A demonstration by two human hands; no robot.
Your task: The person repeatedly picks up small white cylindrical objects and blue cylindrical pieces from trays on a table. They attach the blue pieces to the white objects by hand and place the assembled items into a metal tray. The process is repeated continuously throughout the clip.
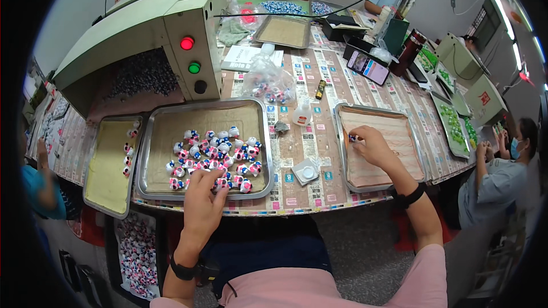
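Pink shirt nearest, the half-open left hand touches figurines; the right hand pinches one.

We see plain pink shirt, short right sleeve. Ahead of shirt, to left: bare left hand, black left wristband. Ahead of shirt, to right: bare right hand, wide black right wristband. Just beyond shirt's hem: dark navy lap clothing, trousers or apron, we cannot tell. Thin black cord curves by shirt's left side.

I could pass along the lane between the figurine tray and the lined tray right of it, skirting the square white block near and small bottle farther in; beyond, a plastic bag intrudes. The boxy machine blocks the far left.
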